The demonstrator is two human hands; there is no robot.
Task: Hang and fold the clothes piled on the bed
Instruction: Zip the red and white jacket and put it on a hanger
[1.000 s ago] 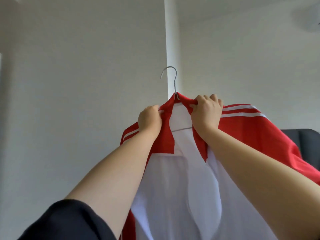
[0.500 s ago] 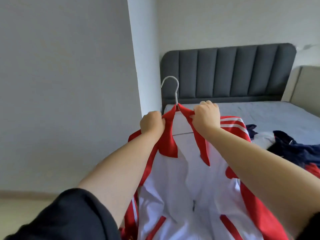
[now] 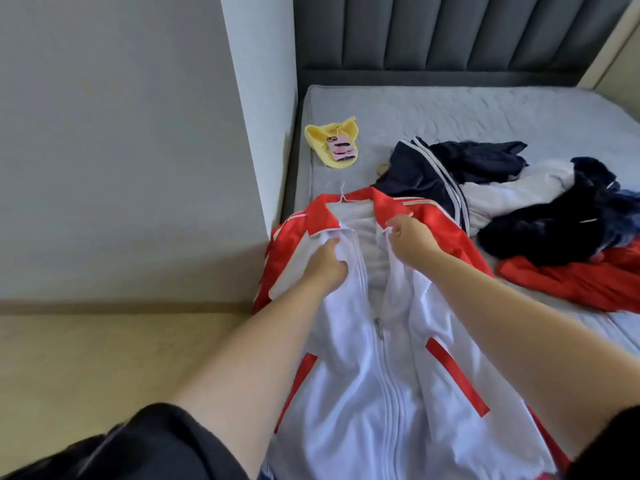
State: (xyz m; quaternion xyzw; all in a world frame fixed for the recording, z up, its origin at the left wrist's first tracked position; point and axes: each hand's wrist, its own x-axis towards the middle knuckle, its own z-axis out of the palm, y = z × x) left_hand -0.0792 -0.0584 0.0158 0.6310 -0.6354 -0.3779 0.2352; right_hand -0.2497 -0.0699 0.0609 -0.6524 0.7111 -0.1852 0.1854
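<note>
A red and white zip jacket (image 3: 391,382) lies front-up on the near left corner of the bed (image 3: 433,112), on a wire hanger (image 3: 343,194) whose hook pokes out above the red collar. My left hand (image 3: 323,263) grips the left white front panel below the collar. My right hand (image 3: 407,233) pinches the right front edge by the collar. The zip is closed up to chest height, open above. A pile of clothes (image 3: 540,209), dark navy, white and red, lies to the right on the mattress.
A yellow cloth (image 3: 329,136) with a pink phone (image 3: 342,148) on it lies near the bed's left edge, by the dark padded headboard (image 3: 450,36). A grey wall and a white pillar stand on the left, with pale wooden floor (image 3: 104,368) beside the bed.
The jacket on its hanger has come down from raised in the air to lying on the bed. Both hands slid from the red collar to the white front edges below it.
</note>
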